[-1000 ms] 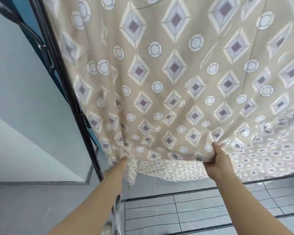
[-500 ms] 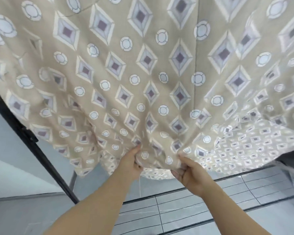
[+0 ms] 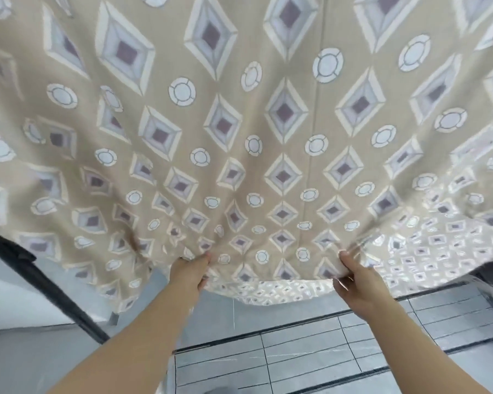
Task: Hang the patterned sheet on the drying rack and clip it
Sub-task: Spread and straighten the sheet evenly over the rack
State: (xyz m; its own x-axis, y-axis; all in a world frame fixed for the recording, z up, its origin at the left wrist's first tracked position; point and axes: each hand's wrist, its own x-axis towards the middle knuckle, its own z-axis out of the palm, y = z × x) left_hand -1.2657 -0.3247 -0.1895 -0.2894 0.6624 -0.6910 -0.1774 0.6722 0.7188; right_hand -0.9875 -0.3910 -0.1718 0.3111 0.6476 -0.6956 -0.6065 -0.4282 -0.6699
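Just one camera here, and it's riding on the person's head, looking forward and tipping down. It's a wide-angle, so everything near the edges is bending outward. It's sitting really close to the sheet, which is filling the whole upper part of the view and running off the top and both sides. The left hand and right hand are coming in from the bottom edge, forearms stretching away from the lens. Below the hem it's catching a strip of tiled floor, and a black bar is cutting across the lower left.
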